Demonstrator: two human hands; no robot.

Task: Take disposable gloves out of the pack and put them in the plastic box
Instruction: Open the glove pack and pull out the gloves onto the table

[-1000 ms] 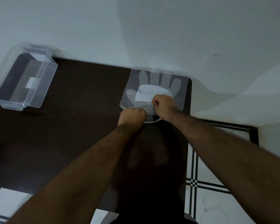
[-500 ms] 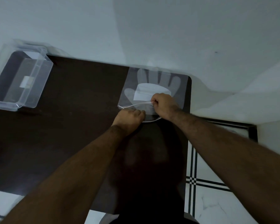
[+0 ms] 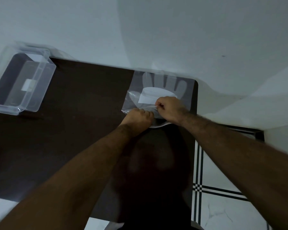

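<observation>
Head view: both hands' fingers pinch the glove pack's near edge.

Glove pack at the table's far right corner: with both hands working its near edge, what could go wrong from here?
1. The glove pack lies near the table edge, so a hard tug might slide it off.
2. The left hand and right hand may tear the thin film.
3. The plastic box sits far left, so loose gloves may drop in transit.

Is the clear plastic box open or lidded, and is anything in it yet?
Open and apparently empty: the plastic box shows no lid and no gloves, only a white label on its clear wall.
</observation>
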